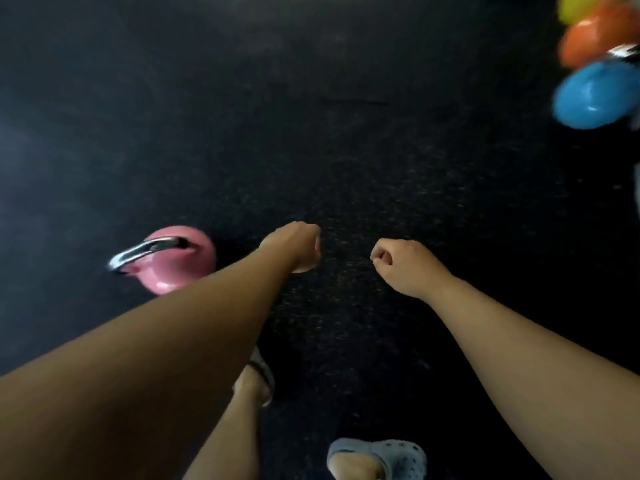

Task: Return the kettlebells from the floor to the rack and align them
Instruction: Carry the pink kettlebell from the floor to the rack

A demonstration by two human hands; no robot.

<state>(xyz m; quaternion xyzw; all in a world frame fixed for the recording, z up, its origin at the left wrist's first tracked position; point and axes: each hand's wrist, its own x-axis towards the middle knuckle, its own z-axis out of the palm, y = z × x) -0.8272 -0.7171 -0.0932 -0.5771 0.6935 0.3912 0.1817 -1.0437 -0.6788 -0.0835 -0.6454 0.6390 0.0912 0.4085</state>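
Pink kettlebell (pixel 180 261) sits on the black floor (pixel 311 116) at about 9 o'clock from the left hand (pixel 294 247), just beside the left forearm, which crosses in front of its lower right edge. Its chrome handle (pixel 145 252) is on top and runs roughly from 8 to 2 o'clock, one end pointing toward the left hand. Left hand is clearly the nearer one; right hand (pixel 401 268) is well apart, at 3 o'clock across a bare patch of floor.

Both hands are curled into loose fists and hold nothing; the left fingers (pixel 311 252) are tucked under, the right fingers (pixel 381 256) folded in on the palm, both hanging above the floor.

Far off at 1–2 o'clock, at the frame edge, are a blue kettlebell (pixel 592 95), an orange kettlebell (pixel 599 32) and a yellow-green one (pixel 575 5), all blurred. Can't tell if they sit on a rack or on the floor; no rack is clearly visible.

Judgement: the pink bell is not yet picked up. The grab likely calls for the left hand to swing toward 9 o'clock, uncurl and wrap across the handle bar. The feet (pixel 377 459) are close below, so a slipped bell is a risk
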